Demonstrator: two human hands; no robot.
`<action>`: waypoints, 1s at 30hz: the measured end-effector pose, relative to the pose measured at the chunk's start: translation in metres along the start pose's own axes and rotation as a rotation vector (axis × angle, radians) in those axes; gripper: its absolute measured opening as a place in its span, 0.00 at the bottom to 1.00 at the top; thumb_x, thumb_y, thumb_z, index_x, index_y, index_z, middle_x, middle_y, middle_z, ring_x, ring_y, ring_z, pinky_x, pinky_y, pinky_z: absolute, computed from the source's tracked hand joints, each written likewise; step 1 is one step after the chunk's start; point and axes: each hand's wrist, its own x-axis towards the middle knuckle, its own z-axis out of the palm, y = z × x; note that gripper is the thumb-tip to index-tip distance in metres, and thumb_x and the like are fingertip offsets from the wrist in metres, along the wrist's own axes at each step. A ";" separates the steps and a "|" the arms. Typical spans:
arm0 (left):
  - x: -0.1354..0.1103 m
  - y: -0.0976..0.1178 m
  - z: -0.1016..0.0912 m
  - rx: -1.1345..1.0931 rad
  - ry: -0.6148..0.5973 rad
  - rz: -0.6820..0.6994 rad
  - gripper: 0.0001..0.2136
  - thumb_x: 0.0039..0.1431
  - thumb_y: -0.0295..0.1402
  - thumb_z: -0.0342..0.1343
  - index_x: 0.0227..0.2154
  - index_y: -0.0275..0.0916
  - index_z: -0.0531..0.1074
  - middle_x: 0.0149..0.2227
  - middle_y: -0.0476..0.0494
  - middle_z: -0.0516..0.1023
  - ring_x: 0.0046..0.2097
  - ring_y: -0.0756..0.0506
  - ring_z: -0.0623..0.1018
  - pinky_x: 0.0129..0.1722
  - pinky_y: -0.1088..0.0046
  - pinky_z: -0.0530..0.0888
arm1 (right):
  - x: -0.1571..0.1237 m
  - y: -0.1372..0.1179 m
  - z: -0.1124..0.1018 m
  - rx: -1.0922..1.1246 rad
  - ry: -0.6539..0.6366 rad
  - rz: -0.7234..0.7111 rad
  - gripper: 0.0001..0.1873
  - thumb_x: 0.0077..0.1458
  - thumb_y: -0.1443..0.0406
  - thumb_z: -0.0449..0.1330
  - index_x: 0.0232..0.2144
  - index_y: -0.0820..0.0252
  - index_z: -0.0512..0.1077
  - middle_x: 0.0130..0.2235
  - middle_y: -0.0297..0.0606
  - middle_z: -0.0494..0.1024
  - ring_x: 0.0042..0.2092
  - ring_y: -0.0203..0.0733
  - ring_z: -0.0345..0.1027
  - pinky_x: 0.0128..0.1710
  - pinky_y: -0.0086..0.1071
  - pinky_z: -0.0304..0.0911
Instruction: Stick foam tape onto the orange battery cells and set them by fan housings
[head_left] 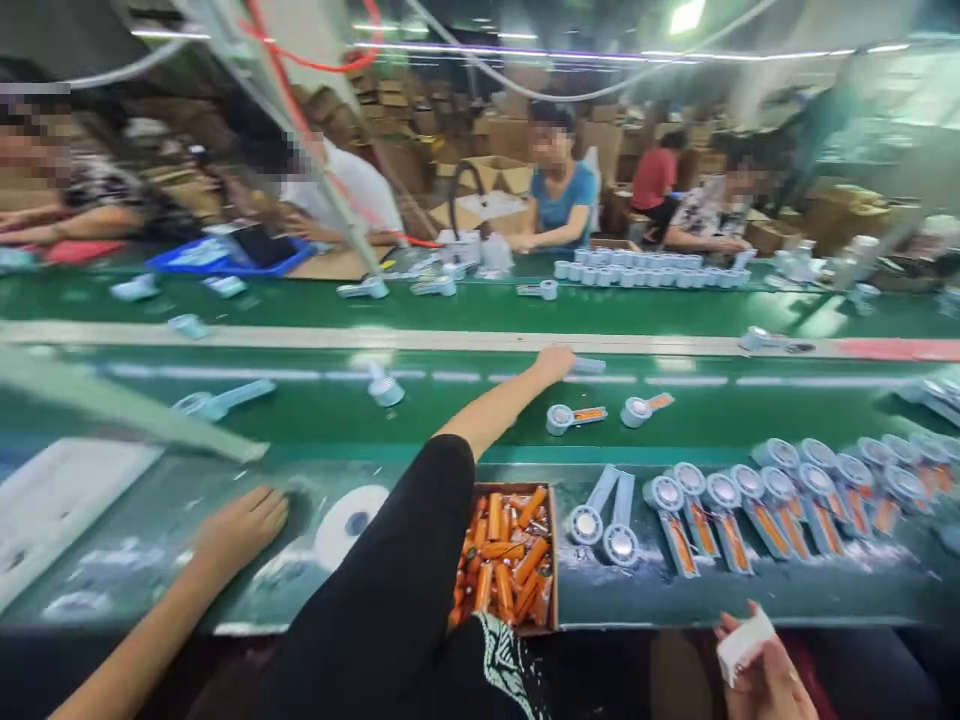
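Observation:
My left arm, in a black sleeve, stretches across the green conveyor belt. My left hand (553, 364) is closed over a pale blue handheld fan (589, 366); only its handle shows beyond the fingers. Low at the right, my right hand (772, 680) pinches a small white piece (744, 645), whose kind I cannot make out. Below my left forearm, a cardboard box (555, 560) holds many orange battery cells (501, 550). Two fans (621, 545) lie face up beside the box. Nearer my left hand, two fans (561, 418) with orange in their handles lie on the belt.
Rows of fans (724, 490) with orange-filled handles fill the bench at right. A white roll (351, 525) lies left of my sleeve, near a co-worker's hand (244, 520). A slanted pale bar (135, 400) crosses the left side. Co-workers (562, 195) sit across the belt.

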 end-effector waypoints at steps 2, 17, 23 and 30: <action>-0.032 -0.023 -0.006 0.015 -0.031 -0.117 0.21 0.72 0.43 0.57 0.60 0.33 0.72 0.63 0.33 0.71 0.56 0.41 0.78 0.54 0.57 0.80 | 0.008 -0.010 0.020 -0.020 -0.053 -0.026 0.42 0.43 0.45 0.79 0.57 0.53 0.77 0.36 0.47 0.87 0.36 0.55 0.83 0.31 0.42 0.80; -0.157 -0.070 0.053 -0.100 -0.282 -0.137 0.09 0.60 0.29 0.58 0.39 0.42 0.84 0.57 0.40 0.79 0.61 0.37 0.70 0.59 0.62 0.72 | -0.046 -0.030 0.341 -0.828 -1.162 -0.662 0.09 0.67 0.61 0.59 0.49 0.53 0.69 0.38 0.37 0.87 0.44 0.46 0.84 0.48 0.37 0.74; -0.142 -0.083 0.050 -0.210 -0.258 -0.117 0.12 0.66 0.37 0.55 0.43 0.43 0.83 0.51 0.49 0.85 0.49 0.48 0.80 0.48 0.77 0.71 | -0.041 0.007 0.428 -1.118 -1.172 -0.810 0.13 0.69 0.64 0.60 0.54 0.55 0.72 0.43 0.41 0.87 0.46 0.47 0.81 0.47 0.34 0.69; -0.149 -0.067 0.045 -0.204 -0.079 -0.235 0.18 0.76 0.42 0.45 0.41 0.37 0.77 0.41 0.45 0.84 0.38 0.49 0.81 0.42 0.73 0.74 | -0.043 0.021 0.439 -1.356 -1.243 -0.836 0.12 0.72 0.65 0.60 0.54 0.61 0.74 0.43 0.47 0.86 0.47 0.52 0.81 0.48 0.38 0.69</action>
